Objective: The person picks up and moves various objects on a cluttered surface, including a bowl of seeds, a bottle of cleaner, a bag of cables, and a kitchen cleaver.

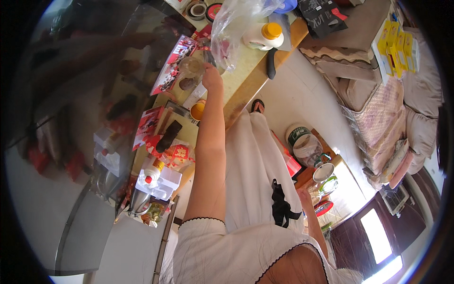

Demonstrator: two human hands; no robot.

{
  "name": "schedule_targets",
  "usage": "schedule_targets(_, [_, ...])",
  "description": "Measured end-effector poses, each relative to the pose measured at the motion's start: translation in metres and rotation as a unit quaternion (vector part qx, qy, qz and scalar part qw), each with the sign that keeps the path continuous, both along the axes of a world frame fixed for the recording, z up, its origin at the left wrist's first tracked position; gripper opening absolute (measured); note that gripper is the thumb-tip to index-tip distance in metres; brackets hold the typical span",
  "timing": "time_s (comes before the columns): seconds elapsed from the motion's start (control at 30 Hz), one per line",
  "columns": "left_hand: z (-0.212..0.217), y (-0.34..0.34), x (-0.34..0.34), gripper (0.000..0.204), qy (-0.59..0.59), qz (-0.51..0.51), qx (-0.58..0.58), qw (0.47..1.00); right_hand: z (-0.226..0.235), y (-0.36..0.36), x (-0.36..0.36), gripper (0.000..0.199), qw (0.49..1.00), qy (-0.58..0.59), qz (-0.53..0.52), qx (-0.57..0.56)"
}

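My left hand reaches far forward over the cluttered cabinet top, its fingers closed at the side of a clear round cup. Just beyond the hand hangs a crumpled clear plastic bag. Nearer along the same forearm stands a yellow cup. Low on the right, my right hand is partly visible beside a small table, close to a round white-rimmed dish; its fingers are too small and hidden to read. A red-rimmed round item lies near that hand.
A white bottle with yellow cap stands by a black-handled knife at the cabinet edge. A large dark glossy screen rises on the left. Right are a big clear jug, a quilted sofa and yellow boxes.
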State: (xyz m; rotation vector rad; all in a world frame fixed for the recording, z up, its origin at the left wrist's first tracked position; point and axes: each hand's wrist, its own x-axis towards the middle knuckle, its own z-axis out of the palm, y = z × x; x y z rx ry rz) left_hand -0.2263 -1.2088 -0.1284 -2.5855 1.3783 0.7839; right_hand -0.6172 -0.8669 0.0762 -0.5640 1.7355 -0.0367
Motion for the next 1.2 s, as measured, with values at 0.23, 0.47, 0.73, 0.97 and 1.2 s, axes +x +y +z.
schedule_targets(0.23, [-0.002,-0.010,0.001,0.020,-0.051,-0.086,-0.005,0.995,-0.003,-0.005,-0.009,0.017,0.999,-0.006,-0.019,0.026])
schedule_targets(0.47, [0.014,-0.006,-0.007,0.021,0.017,-0.063,-0.072,0.995,-0.003,-0.023,-0.004,0.015,1.000,-0.010,0.015,-0.002])
schedule_targets(0.73, [0.091,0.052,-0.004,0.021,0.200,0.080,-0.227,0.950,-0.024,-0.038,-0.002,0.011,0.996,-0.018,0.075,-0.045])
schedule_targets(0.97, [0.175,0.081,-0.017,0.018,0.460,0.309,-0.177,0.813,-0.033,-0.039,-0.007,0.013,0.997,-0.034,0.057,-0.042])
schedule_targets(1.2, [0.206,0.093,-0.017,0.012,0.486,0.250,-0.249,0.800,-0.035,-0.039,-0.011,0.012,0.996,-0.045,0.066,-0.037])
